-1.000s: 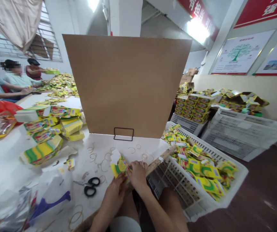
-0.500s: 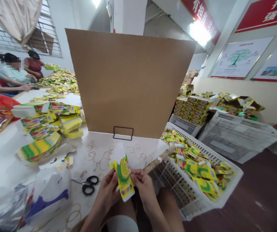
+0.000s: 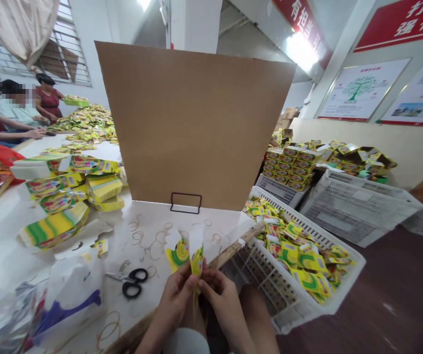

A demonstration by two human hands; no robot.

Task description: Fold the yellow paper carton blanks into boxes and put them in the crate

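The fingers hide the lower part of a small printed paper carton (image 3: 196, 261), and its lettering is too small to read. Left hand (image 3: 177, 290) and right hand (image 3: 219, 290) both pinch it, thumbs and fingers closed on it, above the near wooden edge of the worktop (image 3: 137, 314). It stands upright, turned nearly edge-on, yellow and green with a white flap rising at the top. Just beside it, a yellow-green card piece (image 3: 178, 253) shows a swirl; whether it belongs to the same carton cannot be told. A cardboard panel (image 3: 196, 128) screens the worktop's far part.
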